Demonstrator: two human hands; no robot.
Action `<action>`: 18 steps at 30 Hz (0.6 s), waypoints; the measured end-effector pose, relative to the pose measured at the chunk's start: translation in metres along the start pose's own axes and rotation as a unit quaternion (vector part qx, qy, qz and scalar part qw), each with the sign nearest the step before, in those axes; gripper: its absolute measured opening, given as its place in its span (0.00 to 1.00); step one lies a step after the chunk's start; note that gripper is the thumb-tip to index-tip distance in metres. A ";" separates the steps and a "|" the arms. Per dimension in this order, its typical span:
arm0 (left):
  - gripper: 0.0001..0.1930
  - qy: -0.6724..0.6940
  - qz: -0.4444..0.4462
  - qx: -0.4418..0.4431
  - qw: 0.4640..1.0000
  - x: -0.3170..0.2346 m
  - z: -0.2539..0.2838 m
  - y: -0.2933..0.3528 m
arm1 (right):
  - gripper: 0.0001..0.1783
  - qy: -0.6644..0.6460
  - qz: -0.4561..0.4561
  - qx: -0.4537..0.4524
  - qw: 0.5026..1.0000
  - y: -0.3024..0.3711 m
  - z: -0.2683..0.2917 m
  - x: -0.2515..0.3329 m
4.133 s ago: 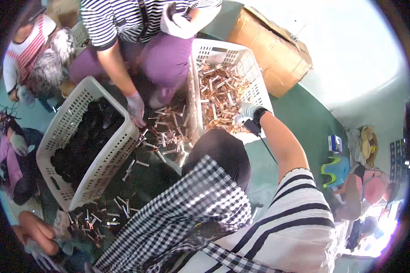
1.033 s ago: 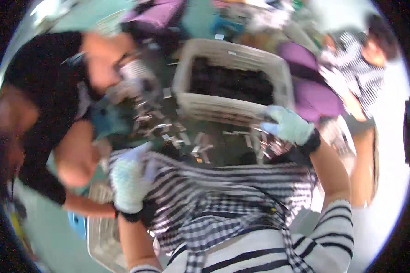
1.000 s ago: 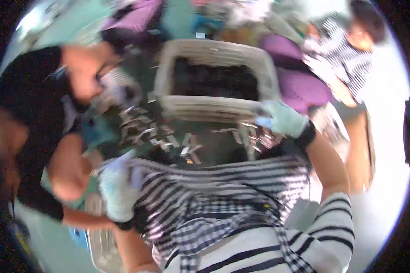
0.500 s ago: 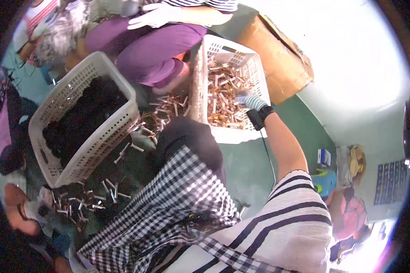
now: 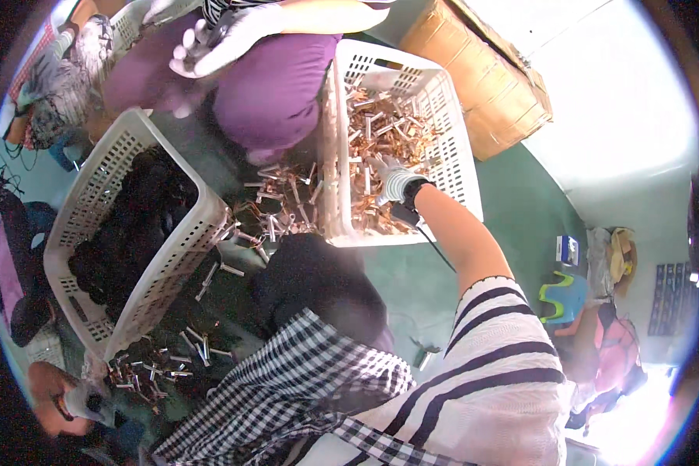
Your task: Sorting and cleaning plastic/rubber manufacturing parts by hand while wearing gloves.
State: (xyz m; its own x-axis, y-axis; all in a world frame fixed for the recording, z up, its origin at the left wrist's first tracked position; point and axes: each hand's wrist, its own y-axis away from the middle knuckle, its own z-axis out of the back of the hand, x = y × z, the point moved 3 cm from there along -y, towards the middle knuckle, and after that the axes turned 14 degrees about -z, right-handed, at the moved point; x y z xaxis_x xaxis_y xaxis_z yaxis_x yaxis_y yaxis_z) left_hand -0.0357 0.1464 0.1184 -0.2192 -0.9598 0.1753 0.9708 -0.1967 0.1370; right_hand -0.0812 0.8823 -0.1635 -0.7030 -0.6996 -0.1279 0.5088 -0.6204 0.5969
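Observation:
My right hand, in a grey-and-white striped glove with a black wrist strap, reaches into a white plastic basket. Its fingers are stretched apart over a heap of small silver-and-copper metal pieces and touch the top of the heap. No piece shows clearly in its grip. A small black box with a cable hangs at the wrist. My left hand does not show. At the lower left is a gloved hand, seemingly another person's, beside a second basket's lower corner.
That second white basket, at the left, holds a dark heap. Loose metal pieces lie between the baskets, others on the green floor. A person in purple trousers sits opposite. Behind stands a cardboard box; stools are at right.
My right hand has shifted leftward across the heap, and its fingers now show more plainly. The gloved hand of the person opposite has turned and moved left. The whole view has shifted slightly.

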 end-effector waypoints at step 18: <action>0.19 -0.032 0.014 0.027 0.999 -0.006 -0.003 -0.009 | 0.47 0.142 -0.024 0.039 0.989 -0.047 -0.029 0.036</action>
State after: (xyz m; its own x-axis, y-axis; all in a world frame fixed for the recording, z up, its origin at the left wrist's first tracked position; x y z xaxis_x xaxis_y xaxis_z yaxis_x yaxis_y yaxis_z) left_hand -0.0432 0.1529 0.1133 -0.2001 -0.9495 0.2415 0.9703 -0.1579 0.1831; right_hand -0.1158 0.8763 -0.2196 -0.5509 -0.7488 -0.3685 0.4303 -0.6332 0.6433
